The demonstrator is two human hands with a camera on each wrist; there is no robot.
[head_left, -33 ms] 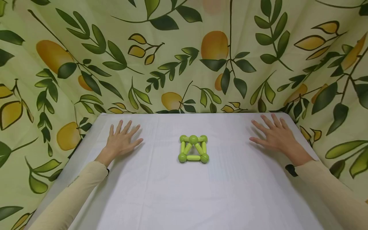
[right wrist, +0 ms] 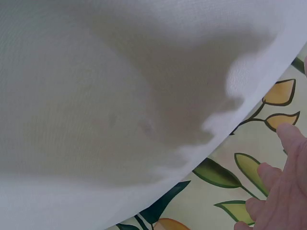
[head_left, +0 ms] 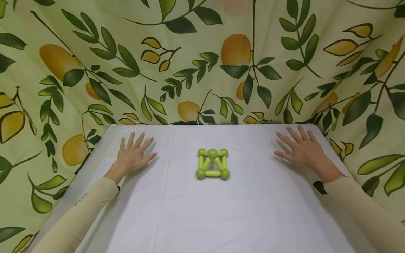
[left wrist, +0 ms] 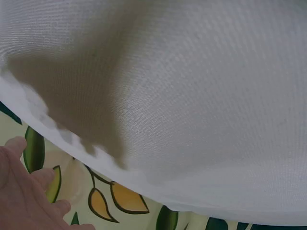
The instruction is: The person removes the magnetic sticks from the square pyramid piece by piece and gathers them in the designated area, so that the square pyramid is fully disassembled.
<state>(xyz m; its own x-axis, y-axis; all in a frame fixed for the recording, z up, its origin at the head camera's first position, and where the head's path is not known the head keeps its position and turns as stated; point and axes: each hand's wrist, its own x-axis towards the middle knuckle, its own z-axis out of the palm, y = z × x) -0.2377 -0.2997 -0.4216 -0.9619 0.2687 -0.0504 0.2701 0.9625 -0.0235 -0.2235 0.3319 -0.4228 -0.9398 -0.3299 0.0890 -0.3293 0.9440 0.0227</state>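
Note:
A green frame [head_left: 219, 163] of balls and rods stands on the white-covered table [head_left: 190, 218], centred between the hands. Four rods outline its base, and a larger-looking ball [head_left: 212, 153] tops slanting rods at the middle. My left hand [head_left: 131, 154] is held out over the table's left side, fingers spread and straight, holding nothing. On the right side my right hand [head_left: 302, 149] is spread the same way, also with nothing in it. Both are well apart from the frame. The wrist views show part of the left hand [left wrist: 33, 196] and the right hand [right wrist: 283, 191], with hand shadows on the cloth.
A curtain [head_left: 202, 31] printed with leaves and orange fruit hangs behind the table and along both sides. The table's far edge [head_left: 190, 125] runs just beyond the fingertips. A dark band [head_left: 320, 187] shows at the right wrist.

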